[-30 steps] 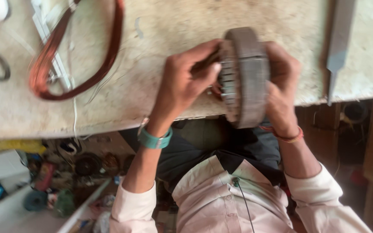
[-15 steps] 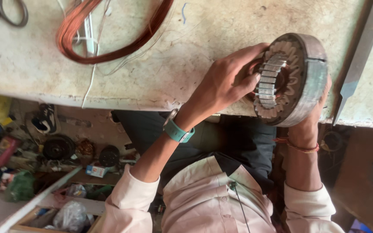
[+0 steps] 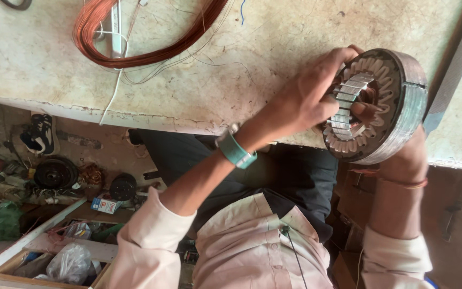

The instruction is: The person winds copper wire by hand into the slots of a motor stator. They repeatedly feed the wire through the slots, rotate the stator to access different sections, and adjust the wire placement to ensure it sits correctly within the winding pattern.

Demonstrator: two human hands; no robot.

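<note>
Now both hands on motor stator (image 3: 397, 101): left hand (image 3: 300, 104) fingertips pinching slot liners, right hand (image 3: 407, 160) cupped under rim.

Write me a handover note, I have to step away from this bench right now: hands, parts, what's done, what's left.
Left hand: fingertips inside the bore of the stator, at its pale slot liners; grip unclear.
Right hand: holds the stator from behind, tilted on edge over the front edge of the bench.
Copper wire coil: lies on the bench, apart from both hands.
Done: liners sit in the visible slots.
Left: no copper shows in those slots.
</note>
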